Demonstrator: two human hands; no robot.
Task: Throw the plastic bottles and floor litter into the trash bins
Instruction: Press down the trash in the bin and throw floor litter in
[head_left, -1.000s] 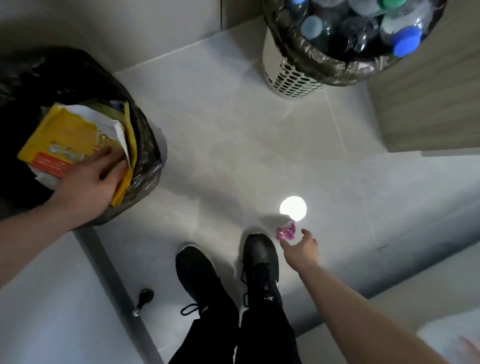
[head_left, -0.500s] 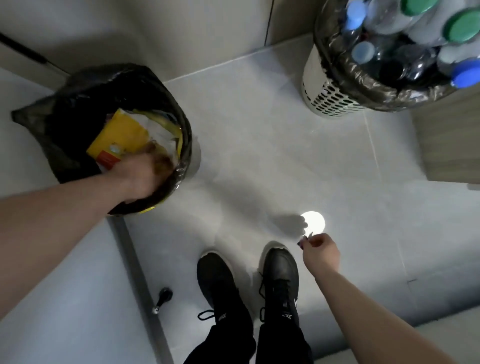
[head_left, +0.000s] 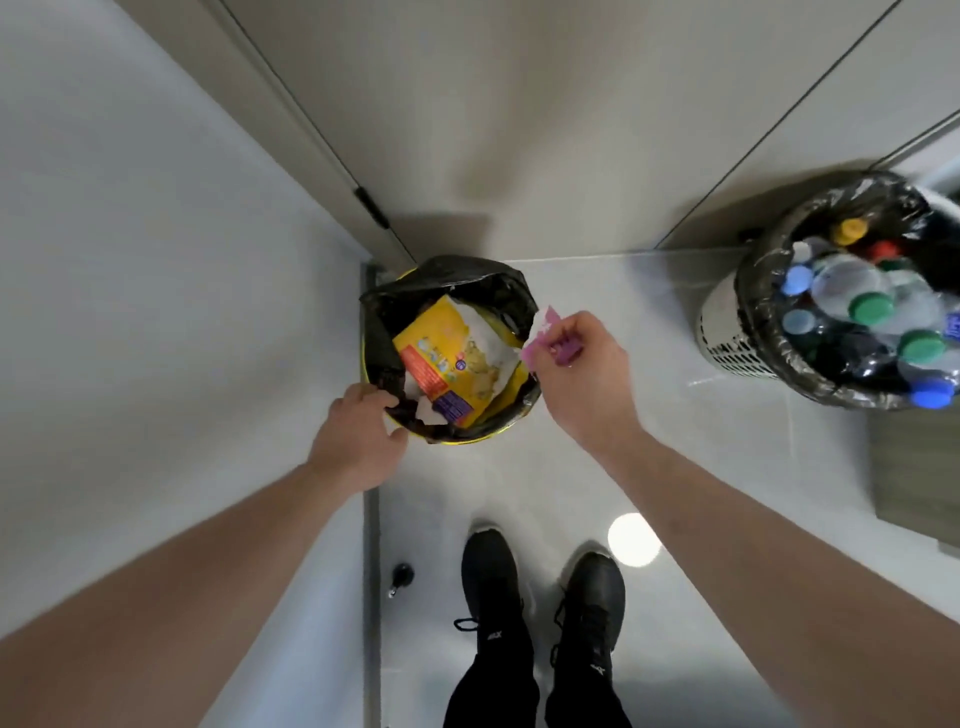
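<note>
Raised from the floor since a moment ago, the right hand (head_left: 582, 384) now pinches a pink wrapper (head_left: 545, 338) over the black-lined bin's (head_left: 452, 280) rim. Left hand (head_left: 358, 441) grips the liner's near edge. Glossy grey tiled floor (head_left: 649, 441), pale walls, bottle-filled bin (head_left: 779, 364) far right.

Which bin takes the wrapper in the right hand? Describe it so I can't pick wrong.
On the floor in the corner by the door frame stands the black-bagged bin, its rim held by the left hand. Unlike the perforated bin full of bottles, it holds a yellow packet.
</note>
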